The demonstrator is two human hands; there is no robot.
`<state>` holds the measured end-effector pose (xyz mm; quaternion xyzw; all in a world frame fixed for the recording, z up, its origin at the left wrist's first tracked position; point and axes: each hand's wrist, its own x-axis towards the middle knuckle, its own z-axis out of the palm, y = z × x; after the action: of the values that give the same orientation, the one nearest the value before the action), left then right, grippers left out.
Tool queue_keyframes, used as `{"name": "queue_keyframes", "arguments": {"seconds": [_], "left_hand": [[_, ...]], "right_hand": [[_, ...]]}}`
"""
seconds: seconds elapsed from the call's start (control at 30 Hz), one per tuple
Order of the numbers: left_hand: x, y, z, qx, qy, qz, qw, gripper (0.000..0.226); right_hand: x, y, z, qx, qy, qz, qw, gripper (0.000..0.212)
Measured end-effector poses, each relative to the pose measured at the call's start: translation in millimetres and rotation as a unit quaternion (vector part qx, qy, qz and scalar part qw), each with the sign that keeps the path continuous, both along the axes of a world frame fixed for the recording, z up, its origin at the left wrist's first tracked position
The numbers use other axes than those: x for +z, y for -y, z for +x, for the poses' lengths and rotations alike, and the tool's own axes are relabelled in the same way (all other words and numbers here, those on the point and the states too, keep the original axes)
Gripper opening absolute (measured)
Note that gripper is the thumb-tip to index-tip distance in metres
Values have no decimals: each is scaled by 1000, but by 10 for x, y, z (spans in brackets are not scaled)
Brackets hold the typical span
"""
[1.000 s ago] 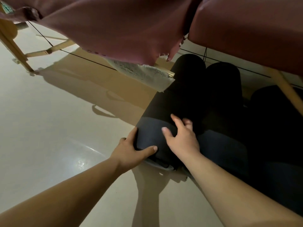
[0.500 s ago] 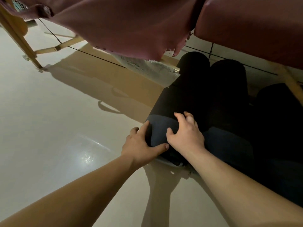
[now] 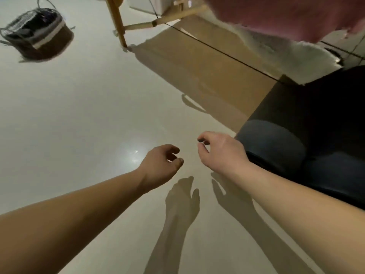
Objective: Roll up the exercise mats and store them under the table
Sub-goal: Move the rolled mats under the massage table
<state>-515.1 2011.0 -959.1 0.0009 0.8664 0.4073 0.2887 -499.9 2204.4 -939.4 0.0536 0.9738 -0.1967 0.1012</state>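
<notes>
Your left hand (image 3: 160, 165) and right hand (image 3: 221, 153) are both off the mat now. Half a second ago they were gripping the near end of the roll and pushing. Now both hang over the floor (image 3: 79, 115), fingers loosely curled, holding nothing. The view has also swung left, so your head is turning away.

The rolled mat (image 3: 276, 139) sits just right of your right hand, apart from it. It lies on the floor with its near end toward you, the rest running back into the dark under the table. A second roll (image 3: 331, 175) lies snug against its right side. Past that it's too dark to count rolls.

Above them, a white fringed cloth (image 3: 276, 54) and the pink cover (image 3: 286, 14) hang off the tabletop edge. A black brace cord (image 3: 217, 50) runs toward the wooden leg (image 3: 116, 20). Far left, a basket (image 3: 37, 34) stands on the floor, well apart.

My read: this mat is stowed and the release is done. No unrolled mat is in view, so I can't tell if any remain.
</notes>
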Motion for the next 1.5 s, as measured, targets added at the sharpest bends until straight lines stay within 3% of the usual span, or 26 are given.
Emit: {"name": "queue_keyframes", "arguments": {"seconds": [0.1, 0.17, 0.27, 0.37, 0.47, 0.67, 0.77, 0.83, 0.9, 1.03, 1.2, 1.3, 1.5], "left_hand": [[-98, 699, 144, 48, 6, -14, 999, 40], [-115, 1129, 284, 93, 11, -11, 996, 40], [-87, 1731, 538, 145, 17, -20, 989, 39], [17, 2366, 879, 198, 10, -29, 980, 40], [253, 2943, 1252, 253, -16, -45, 966, 38], [724, 4065, 1958, 330, -71, -131, 932, 42], [893, 4633, 2284, 359, -83, -201, 908, 44], [924, 5013, 2542, 390, -77, -265, 879, 48], [831, 5364, 2847, 442, -30, -306, 843, 68], [590, 5741, 3394, 616, 54, -108, 779, 123], [364, 5850, 3755, 652, 91, 31, 752, 148], [238, 5755, 3726, 666, 65, 41, 742, 152], [190, 5588, 3628, 655, 70, 108, 744, 139]], "right_hand": [[-114, 678, -125, 27, 92, -84, 992, 27], [-221, 1129, -152, 73, 128, -84, 986, 28], [-351, 1731, -133, 162, 141, -16, 977, 26], [-277, 2415, -116, 288, 141, 77, 944, 27], [-65, 3190, -143, 357, 140, 81, 920, 26], [278, 4762, 96, 382, 125, -59, 914, 22], [330, 5379, 489, 422, 108, -67, 897, 25], [331, 5711, 800, 465, 99, -83, 876, 31], [259, 5952, 1071, 481, 136, -134, 856, 49], [41, 6189, 1444, 424, 309, -210, 825, 99], [-221, 6180, 1568, 329, 379, -237, 832, 138], [-280, 6068, 1500, 279, 431, -275, 812, 140], [-336, 5785, 1174, 270, 422, -297, 813, 122]]}}
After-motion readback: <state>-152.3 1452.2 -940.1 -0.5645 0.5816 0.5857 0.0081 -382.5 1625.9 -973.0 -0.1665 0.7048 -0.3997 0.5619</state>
